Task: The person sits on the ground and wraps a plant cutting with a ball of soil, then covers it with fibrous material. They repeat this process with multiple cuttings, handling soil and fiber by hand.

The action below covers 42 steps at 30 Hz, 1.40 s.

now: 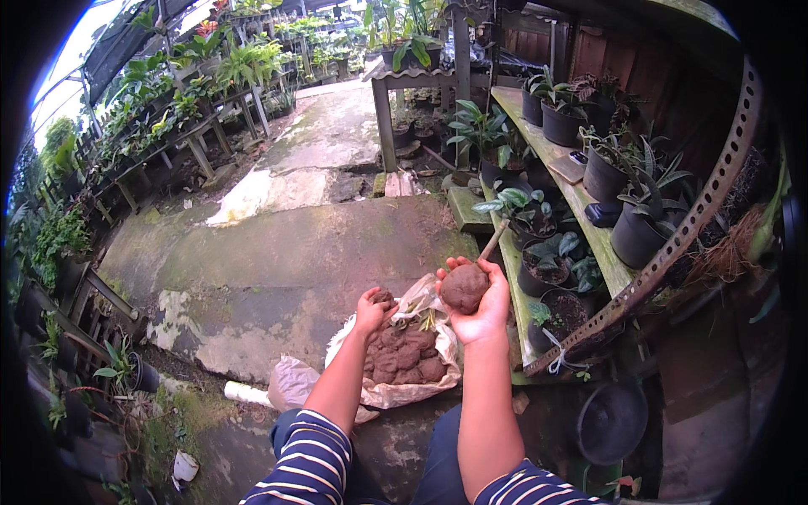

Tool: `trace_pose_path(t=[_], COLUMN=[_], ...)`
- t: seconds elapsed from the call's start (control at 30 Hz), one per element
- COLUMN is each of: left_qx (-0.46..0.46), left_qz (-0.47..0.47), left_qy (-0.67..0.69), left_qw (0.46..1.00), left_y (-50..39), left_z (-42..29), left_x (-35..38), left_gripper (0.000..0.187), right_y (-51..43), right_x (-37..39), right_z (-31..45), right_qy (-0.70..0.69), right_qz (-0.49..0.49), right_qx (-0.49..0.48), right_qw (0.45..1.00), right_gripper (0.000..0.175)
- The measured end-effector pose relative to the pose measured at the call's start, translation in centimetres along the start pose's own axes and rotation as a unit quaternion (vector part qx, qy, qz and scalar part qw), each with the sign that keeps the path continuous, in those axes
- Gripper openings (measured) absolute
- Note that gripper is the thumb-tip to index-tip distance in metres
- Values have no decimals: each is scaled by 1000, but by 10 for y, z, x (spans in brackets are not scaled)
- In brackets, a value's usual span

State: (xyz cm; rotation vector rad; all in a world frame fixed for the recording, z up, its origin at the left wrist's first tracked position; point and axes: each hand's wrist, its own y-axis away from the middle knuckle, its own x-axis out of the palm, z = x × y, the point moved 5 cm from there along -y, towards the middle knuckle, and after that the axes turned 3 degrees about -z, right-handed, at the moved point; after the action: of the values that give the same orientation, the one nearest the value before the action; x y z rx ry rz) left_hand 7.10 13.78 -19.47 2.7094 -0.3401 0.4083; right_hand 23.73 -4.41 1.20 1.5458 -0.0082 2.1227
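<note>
A rounded ball of brown clay or mud [464,288] rests in my right hand [483,309], palm up with the fingers curled around it. A stick or cut stem [494,240] rises just behind the ball; whether it joins the ball is hidden. My left hand [374,312] has a small lump of the same brown material [381,298] between its fingers. Below and between both hands lies an open woven plastic sack [456,372], its edge folded down, filled with moist brown lumps [407,356]. Some pale green leaves or shoots [429,319] lie at the sack's far side.
Potted plants stand on a mossy plank shelf [584,208] at the right, behind a curved perforated metal strip [701,214]. An empty black basin [612,423] is at the lower right. A white tube [246,393] lies left of the sack. Plant benches [196,132] line the left.
</note>
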Motion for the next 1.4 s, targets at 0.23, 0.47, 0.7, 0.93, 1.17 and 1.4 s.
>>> trace_pose_path(t=[0.23,0.47,0.7,0.93,1.17,1.4], left_qx=[51,264,269,263,340,290], left_qz=[115,118,115,123,92,174], left_qy=[-47,-261,-252,-258,-254,-193], left_qw=[991,921,923,922,901,921], left_y=[92,154,156,159,162,153], left_z=[-125,-188,-192,-194,-195,-192], left_x=[41,62,56,58,56,54], left_gripper=[30,40,50,50,45,42], right_y=[-7,4,12,10,18,21], right_x=[-3,14,29,33,40,45], right_z=[-18,-41,-72,-76,-78,-76], right_qy=[89,227,316,357,360,368], right_qz=[-41,10,54,46,56,72], right_qx=[-11,-10,-15,-105,-97,-135], right_qw=[995,974,947,927,926,917], right_gripper=[28,25,29,35,22,25])
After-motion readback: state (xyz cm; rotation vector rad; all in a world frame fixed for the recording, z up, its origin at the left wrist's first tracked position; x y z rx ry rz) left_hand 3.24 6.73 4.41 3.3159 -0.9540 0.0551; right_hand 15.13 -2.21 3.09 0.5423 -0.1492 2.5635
